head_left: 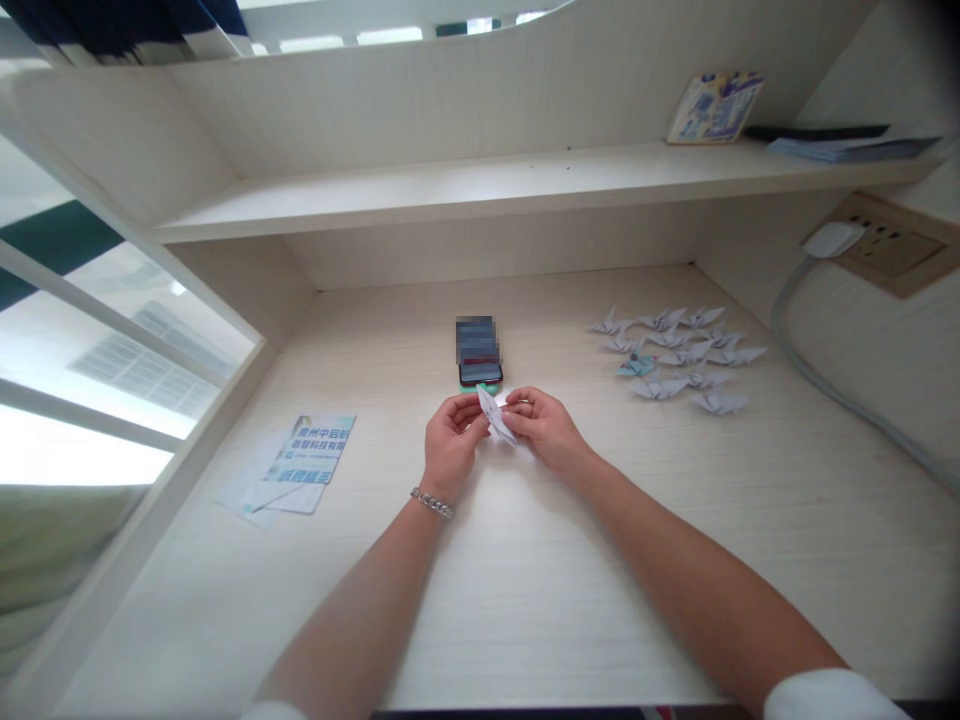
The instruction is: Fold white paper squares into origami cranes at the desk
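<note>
Between my two hands, just above the middle of the desk, is a white folded paper crane (495, 415). My left hand (451, 440) pinches its left side, with a chain bracelet (433, 502) on that wrist. On the other side, the fingers of my right hand (546, 430) are closed on the paper too. Right beyond the hands lies a phone (478, 352) with a lit, blurred screen. To the right, several finished paper cranes (686, 353) stand grouped in rows, mostly white, and a light blue one (636, 366) is among them.
Printed leaflets and paper sheets (311, 450) lie at the left of the desk. A shelf (420, 195) runs across the back, bearing a small colourful packet (716, 108) and papers (847, 148). A charger (834, 240) in the right wall socket trails a grey cable (832, 395).
</note>
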The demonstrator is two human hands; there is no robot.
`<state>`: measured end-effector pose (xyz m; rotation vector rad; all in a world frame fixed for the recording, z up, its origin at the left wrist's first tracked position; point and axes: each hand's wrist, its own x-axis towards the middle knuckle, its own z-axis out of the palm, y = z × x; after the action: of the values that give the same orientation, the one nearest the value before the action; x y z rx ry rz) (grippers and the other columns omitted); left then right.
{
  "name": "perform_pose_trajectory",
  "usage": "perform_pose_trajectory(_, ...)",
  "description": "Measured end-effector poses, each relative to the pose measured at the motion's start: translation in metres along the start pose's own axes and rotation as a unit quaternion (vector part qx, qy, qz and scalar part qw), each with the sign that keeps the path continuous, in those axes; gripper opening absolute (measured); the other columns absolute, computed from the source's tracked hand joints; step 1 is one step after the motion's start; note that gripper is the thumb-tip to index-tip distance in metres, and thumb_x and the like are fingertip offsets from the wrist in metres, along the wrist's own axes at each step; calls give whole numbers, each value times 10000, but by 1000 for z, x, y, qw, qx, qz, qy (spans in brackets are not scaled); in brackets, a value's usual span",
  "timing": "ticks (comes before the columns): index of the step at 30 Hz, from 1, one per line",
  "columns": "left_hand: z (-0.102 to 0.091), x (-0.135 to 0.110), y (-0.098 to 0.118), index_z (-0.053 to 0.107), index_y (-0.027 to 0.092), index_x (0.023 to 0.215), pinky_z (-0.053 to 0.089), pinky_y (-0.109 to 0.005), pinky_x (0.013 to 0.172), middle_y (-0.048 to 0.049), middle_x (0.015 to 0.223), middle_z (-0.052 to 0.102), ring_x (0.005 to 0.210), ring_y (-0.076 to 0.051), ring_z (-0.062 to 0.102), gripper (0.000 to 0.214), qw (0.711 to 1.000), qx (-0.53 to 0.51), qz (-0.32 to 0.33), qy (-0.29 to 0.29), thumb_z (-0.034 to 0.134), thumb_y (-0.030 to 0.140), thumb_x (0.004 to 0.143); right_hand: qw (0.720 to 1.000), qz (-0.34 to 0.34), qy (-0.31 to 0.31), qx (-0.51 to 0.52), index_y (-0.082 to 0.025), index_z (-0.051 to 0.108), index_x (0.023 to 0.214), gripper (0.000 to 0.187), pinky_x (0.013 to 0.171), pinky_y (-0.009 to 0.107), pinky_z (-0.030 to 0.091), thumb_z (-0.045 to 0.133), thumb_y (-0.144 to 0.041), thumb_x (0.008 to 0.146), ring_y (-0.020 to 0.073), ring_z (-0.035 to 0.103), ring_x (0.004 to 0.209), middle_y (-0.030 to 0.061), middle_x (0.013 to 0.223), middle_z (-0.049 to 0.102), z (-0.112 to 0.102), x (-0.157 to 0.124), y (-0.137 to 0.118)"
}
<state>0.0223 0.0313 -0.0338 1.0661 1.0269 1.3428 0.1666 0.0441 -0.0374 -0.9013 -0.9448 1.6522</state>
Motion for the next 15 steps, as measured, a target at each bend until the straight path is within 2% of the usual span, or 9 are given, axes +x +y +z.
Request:
perform_pose_trajectory(4,-2,1,5,640,141,975,475,-305,799,-109,1024,645,920,-197,596,322,998,10,-11,-68,685,250,675,999,18,-28,26,-188,525,756,321,531,223,396,761,-301,570,101,546,556,-28,662,610,4,-5,-5)
perform_pose_trajectory(7,-2,-1,10,666,136,938,465,-310,821,-107,1032,646,920,-199,593,279,996,2,-11,-87,679,251,684,997,24,-54,48,-174,531,713,288,517,211,379,761,-285,581,92,533,558,-30,645,589,7,-8,-7)
perform_pose_trajectory(10,-2,-2,10,673,126,879,485,-299,745,-102,988,655,810,-174,607,236,995,-9,-21,-95,680,256,682,996,31,-66,51,-168,542,705,275,531,217,390,760,-287,586,96,538,571,-19,666,597,7,-8,-6)
perform_pose_trajectory(13,-3,0,7,666,121,840,483,-278,702,-76,856,671,718,-145,604,226,996,-8,-38,-79,682,275,676,999,27,-35,23,-166,569,718,278,551,234,410,760,-312,578,103,542,578,-9,686,609,6,-5,-4)
perform_pose_trajectory(15,-4,1,5,659,122,802,480,-261,683,-56,782,666,691,-132,599,211,998,3,-42,-53,685,284,668,1000,7,-11,-8,-164,593,723,257,573,249,427,721,-364,623,117,551,598,-2,677,610,5,-3,-3)
